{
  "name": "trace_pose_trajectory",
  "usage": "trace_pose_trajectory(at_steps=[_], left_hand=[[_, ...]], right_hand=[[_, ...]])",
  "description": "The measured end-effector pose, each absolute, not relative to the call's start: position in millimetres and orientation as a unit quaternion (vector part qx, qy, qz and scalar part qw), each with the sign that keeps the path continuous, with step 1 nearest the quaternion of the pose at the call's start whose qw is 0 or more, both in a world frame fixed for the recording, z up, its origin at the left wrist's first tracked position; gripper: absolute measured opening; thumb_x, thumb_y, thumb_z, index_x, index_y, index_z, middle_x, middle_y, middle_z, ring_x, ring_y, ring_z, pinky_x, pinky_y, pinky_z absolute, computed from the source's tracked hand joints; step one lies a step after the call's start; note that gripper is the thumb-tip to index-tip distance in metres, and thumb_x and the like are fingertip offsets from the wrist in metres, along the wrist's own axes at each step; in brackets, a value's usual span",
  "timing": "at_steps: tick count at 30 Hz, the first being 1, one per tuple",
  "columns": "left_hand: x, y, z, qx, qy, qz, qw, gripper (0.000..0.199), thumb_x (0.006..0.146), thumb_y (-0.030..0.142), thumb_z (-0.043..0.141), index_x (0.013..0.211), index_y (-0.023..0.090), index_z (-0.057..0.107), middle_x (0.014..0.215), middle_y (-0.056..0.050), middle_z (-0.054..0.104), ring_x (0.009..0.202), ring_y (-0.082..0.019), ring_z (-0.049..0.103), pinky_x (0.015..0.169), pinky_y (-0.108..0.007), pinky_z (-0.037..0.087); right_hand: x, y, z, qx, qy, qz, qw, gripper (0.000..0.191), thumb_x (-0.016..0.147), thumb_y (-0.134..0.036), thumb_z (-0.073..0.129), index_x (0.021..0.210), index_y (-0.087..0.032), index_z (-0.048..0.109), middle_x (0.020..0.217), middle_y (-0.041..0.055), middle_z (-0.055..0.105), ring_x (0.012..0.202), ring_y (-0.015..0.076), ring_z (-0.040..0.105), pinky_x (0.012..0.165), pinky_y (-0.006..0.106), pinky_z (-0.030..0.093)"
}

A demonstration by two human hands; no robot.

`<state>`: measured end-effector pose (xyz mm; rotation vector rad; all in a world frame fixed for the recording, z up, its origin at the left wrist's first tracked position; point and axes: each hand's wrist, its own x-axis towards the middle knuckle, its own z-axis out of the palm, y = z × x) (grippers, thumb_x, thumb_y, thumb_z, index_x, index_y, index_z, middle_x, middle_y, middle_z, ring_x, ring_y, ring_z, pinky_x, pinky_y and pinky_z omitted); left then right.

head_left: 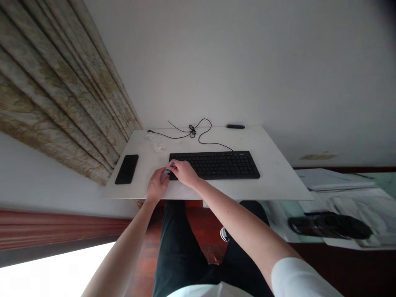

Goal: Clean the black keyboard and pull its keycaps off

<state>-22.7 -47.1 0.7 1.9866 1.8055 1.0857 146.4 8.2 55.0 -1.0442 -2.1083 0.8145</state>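
Note:
My right hand (183,171) is closed in a pinch over the left end of a black keyboard (216,165). Between its fingertips shows a small blue-and-white thing (168,169), too small and too covered to name. My left hand (157,185) meets it from the left, with thumb and fingers curled around the lower side of the same thing. The keyboard lies flat on a white table (198,189), its left end partly hidden by my hands. Its black cable (213,143) runs back to a tied bundle.
A black phone (126,169) lies at the table's left side. Crumpled white tissue (159,147) sits behind my hands. A black pen-like stick (235,126) rests by the wall. Patterned curtains (62,82) hang on the left. A dark glossy object (331,225) is on the lower right surface.

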Motion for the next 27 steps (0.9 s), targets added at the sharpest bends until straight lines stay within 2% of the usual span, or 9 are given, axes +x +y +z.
trace_pose_trajectory(at_steps=[4, 11, 21, 27], left_hand=[[-22.9, -46.4, 2.6, 0.701, 0.601, 0.364, 0.122, 0.03, 0.093, 0.03, 0.056, 0.121, 0.022, 0.064, 0.117, -0.009, 0.069, 0.113, -0.025, 0.066, 0.104, -0.043, 0.053], [-22.6, -46.6, -0.1, 0.717, 0.59, 0.354, 0.109, 0.029, 0.096, 0.035, 0.053, 0.119, 0.024, 0.068, 0.117, -0.008, 0.07, 0.112, -0.024, 0.066, 0.106, -0.044, 0.053], [-23.4, -46.7, -1.0, 0.719, 0.597, 0.342, 0.099, 0.034, 0.096, 0.039, 0.052, 0.12, 0.022, 0.069, 0.119, -0.01, 0.071, 0.113, -0.026, 0.066, 0.106, -0.047, 0.053], [-22.1, -48.7, 1.9, 0.722, 0.594, 0.343, 0.091, 0.034, 0.096, 0.04, 0.052, 0.121, 0.023, 0.069, 0.117, -0.009, 0.072, 0.111, -0.026, 0.067, 0.105, -0.048, 0.054]], right_hand=[[157.6, 9.9, 57.9, -0.401, -0.836, 0.259, 0.27, 0.013, 0.098, -0.019, 0.058, 0.1, -0.021, 0.071, 0.092, 0.0059, 0.077, 0.083, 0.019, 0.072, 0.075, 0.026, 0.045], [211.9, 9.1, 71.7, -0.427, -0.846, 0.225, 0.228, 0.015, 0.096, -0.014, 0.059, 0.097, -0.021, 0.072, 0.089, 0.0041, 0.076, 0.079, 0.0186, 0.071, 0.072, 0.026, 0.044], [308.3, 4.4, 79.8, -0.44, -0.852, 0.201, 0.198, 0.015, 0.093, -0.013, 0.062, 0.091, -0.023, 0.073, 0.081, 0.0005, 0.075, 0.07, 0.0173, 0.069, 0.069, 0.028, 0.045], [366.7, 4.7, 80.0, -0.465, -0.842, 0.188, 0.2, 0.015, 0.09, -0.014, 0.063, 0.085, -0.025, 0.073, 0.081, -0.0001, 0.076, 0.071, 0.0178, 0.069, 0.069, 0.028, 0.045]])
